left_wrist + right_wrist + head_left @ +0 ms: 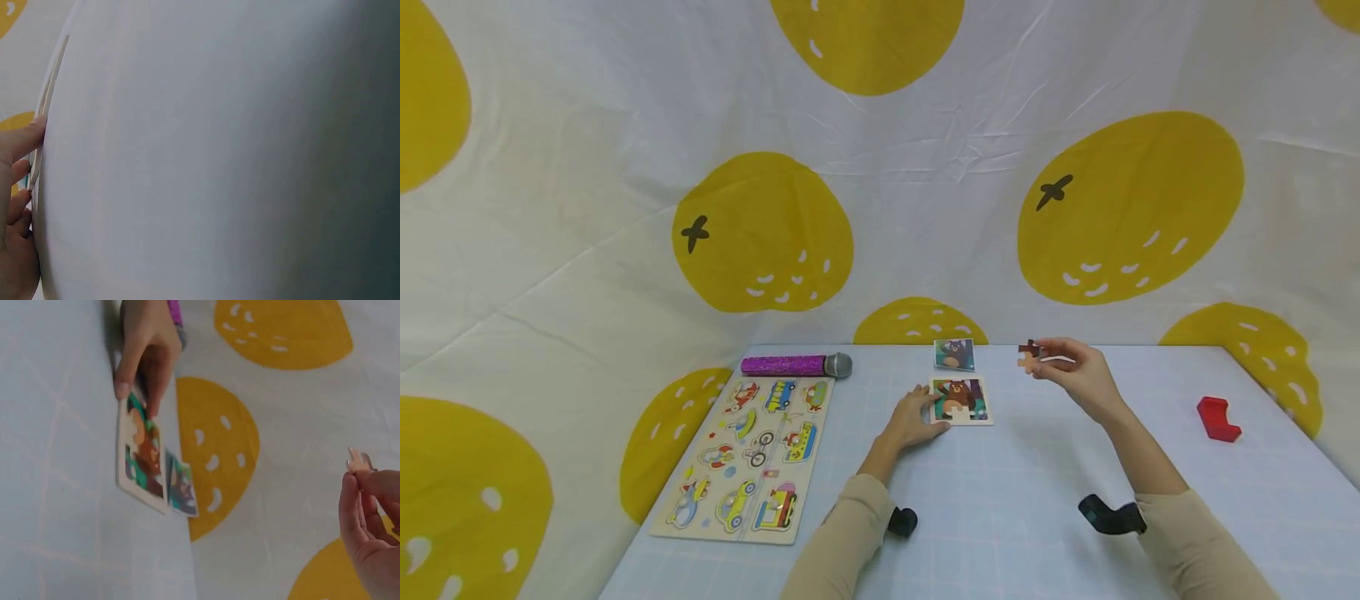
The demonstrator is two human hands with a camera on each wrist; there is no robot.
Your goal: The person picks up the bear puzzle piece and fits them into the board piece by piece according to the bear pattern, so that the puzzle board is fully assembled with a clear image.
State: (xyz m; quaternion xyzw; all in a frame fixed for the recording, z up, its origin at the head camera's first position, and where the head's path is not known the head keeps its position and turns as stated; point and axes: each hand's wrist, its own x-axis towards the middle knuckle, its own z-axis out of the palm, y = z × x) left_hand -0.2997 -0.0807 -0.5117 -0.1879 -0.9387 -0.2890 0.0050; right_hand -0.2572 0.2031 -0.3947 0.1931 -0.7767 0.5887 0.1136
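In the head view, a small square bear jigsaw puzzle (980, 402) with a pale frame lies on the table. A pale gap shows low in its picture. My left hand (916, 418) holds the puzzle at its left side, the thumb at the near corner and a finger reaching onto the picture. To the right, above the table, my right hand (1075, 372) pinches a brown and tan jigsaw piece (1027, 357) between thumb and fingers. The right wrist view also shows this piece (359, 461) at the fingertips. A bear picture card (954, 354) lies just beyond the puzzle.
At left lies a wooden vehicle puzzle board (756, 467), with a purple glitter microphone (793, 366) along its far edge. A red curved block (1217, 419) rests at far right. Behind the table (1000, 508) hangs a fruit-print cloth (925, 225).
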